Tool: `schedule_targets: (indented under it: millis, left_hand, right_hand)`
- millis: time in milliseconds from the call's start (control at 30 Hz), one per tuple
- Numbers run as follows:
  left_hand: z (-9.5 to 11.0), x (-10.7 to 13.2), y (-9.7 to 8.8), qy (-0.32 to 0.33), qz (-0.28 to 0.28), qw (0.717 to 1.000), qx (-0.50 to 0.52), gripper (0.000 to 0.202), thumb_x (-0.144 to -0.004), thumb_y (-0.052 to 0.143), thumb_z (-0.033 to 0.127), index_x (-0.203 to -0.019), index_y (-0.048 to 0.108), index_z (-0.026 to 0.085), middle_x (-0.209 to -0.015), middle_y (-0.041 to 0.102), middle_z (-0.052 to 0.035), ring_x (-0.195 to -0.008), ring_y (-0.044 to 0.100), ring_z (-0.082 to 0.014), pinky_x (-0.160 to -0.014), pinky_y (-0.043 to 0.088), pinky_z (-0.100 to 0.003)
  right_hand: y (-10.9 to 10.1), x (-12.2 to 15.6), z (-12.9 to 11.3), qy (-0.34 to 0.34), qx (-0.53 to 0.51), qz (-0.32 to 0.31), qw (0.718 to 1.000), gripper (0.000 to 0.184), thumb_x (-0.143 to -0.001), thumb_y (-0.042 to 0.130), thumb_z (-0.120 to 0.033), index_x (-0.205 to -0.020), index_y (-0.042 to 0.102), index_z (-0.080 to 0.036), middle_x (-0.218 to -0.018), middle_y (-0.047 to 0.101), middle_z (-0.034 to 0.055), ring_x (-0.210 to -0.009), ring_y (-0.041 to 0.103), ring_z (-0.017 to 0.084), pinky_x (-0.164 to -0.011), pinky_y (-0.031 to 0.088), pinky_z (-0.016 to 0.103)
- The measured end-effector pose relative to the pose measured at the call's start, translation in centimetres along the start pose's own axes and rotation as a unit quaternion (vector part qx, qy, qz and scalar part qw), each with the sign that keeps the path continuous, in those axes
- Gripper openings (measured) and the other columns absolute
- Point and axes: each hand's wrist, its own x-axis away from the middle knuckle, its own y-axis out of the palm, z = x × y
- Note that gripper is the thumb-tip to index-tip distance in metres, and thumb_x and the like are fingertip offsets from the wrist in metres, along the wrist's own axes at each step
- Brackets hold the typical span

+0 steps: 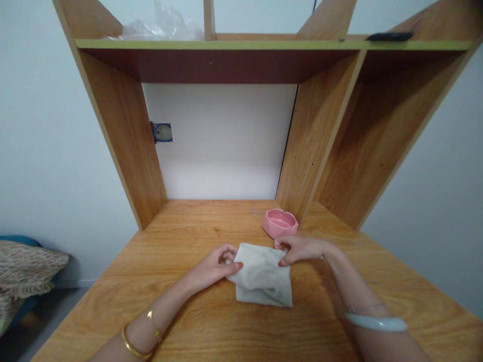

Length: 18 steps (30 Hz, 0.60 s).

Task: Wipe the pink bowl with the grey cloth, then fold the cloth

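Observation:
A pale grey cloth [262, 276], folded over on itself, is held low over the wooden desk [188, 322]. My left hand [219, 264] pinches its left edge, thumb on top and fingers curled underneath. At the upper right corner, my right hand [298, 249] grips it between thumb and bent fingers. Just behind my right hand a pink angular ashtray [279, 222] stands on the desk, apart from the cloth. Whether the cloth's lower fold touches the desk I cannot tell.
Wooden shelving rises at the back, with a tall divider [320, 125] to the right. A clear plastic bag [162, 25] and a dark flat object [390, 36] lie on the upper shelf [211, 45]. A wall socket box [163, 132] shows at back left; a fringed woven cover [30, 269] hangs at far left.

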Motion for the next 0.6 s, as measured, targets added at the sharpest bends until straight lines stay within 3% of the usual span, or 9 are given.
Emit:
schedule_targets:
  millis: [67, 133, 233, 367, 467, 600]
  left_hand:
    - [0.4, 0.1, -0.2, 0.075, 0.088, 0.989, -0.094, 0.026, -0.074, 0.056, 0.031, -0.095, 0.052, 0.017, -0.09, 0.056, -0.004, -0.082, 0.053, -0.0164, -0.072, 0.041, -0.026]
    - [1.0, 0.3, -0.4, 0.146, 0.115, 0.966, -0.179, 0.024, -0.078, 0.052, 0.027, -0.1, 0.052, 0.019, -0.107, 0.054, -0.0069, -0.099, 0.049, -0.0199, -0.086, 0.037, -0.031]
    - [1.6, 0.7, -0.5, 0.176, 0.031, 0.95, -0.257, 0.024, -0.084, 0.042, 0.022, -0.104, 0.054, 0.022, -0.119, 0.051, -0.0051, -0.103, 0.049, -0.0189, -0.089, 0.036, -0.031]
    - [1.5, 1.0, -0.2, 0.148, -0.067, 0.935, -0.315, 0.03, -0.079, 0.043, 0.013, -0.101, 0.058, 0.024, -0.106, 0.058, -0.0013, -0.092, 0.055, -0.0159, -0.079, 0.042, -0.024]
    - [1.4, 1.0, -0.1, 0.15, -0.084, 0.931, -0.321, 0.031, -0.077, 0.044, 0.012, -0.1, 0.06, 0.024, -0.101, 0.058, -0.0004, -0.084, 0.056, -0.0141, -0.075, 0.042, -0.023]
    - [1.5, 1.0, -0.3, 0.184, -0.053, 0.935, -0.297, 0.031, -0.078, 0.042, 0.012, -0.103, 0.057, 0.022, -0.102, 0.056, -0.0024, -0.089, 0.054, -0.0145, -0.078, 0.041, -0.024]
  right_hand:
    - [0.1, -0.1, 0.1, 0.011, -0.009, -0.007, 1.0, 0.036, -0.051, 0.069, -0.036, -0.074, 0.046, -0.018, -0.065, 0.045, -0.0061, -0.059, 0.042, 0.009, -0.049, 0.03, 0.019]
    - [0.2, -0.1, 0.1, 0.035, -0.026, -0.02, 0.999, 0.04, -0.05, 0.069, -0.038, -0.074, 0.043, -0.019, -0.062, 0.046, -0.0064, -0.053, 0.043, 0.008, -0.045, 0.029, 0.019]
    - [0.4, 0.1, -0.2, 0.094, -0.034, -0.011, 0.995, 0.046, -0.05, 0.07, -0.041, -0.077, 0.039, -0.02, -0.059, 0.049, -0.0066, -0.047, 0.046, 0.008, -0.041, 0.029, 0.019]
    - [0.6, 0.4, -0.6, 0.124, -0.023, 0.014, 0.992, 0.044, -0.054, 0.069, -0.035, -0.078, 0.035, -0.021, -0.054, 0.051, -0.0071, -0.045, 0.051, 0.01, -0.039, 0.03, 0.018]
    - [0.8, 0.2, -0.5, 0.108, -0.006, 0.04, 0.993, 0.037, -0.056, 0.066, -0.024, -0.075, 0.035, -0.021, -0.052, 0.05, -0.0086, -0.046, 0.053, 0.01, -0.041, 0.034, 0.018]
    - [0.3, 0.1, 0.3, 0.124, 0.052, 0.096, 0.986, 0.031, -0.055, 0.06, -0.009, -0.068, 0.035, -0.021, -0.05, 0.045, -0.0101, -0.049, 0.051, 0.009, -0.044, 0.034, 0.017]
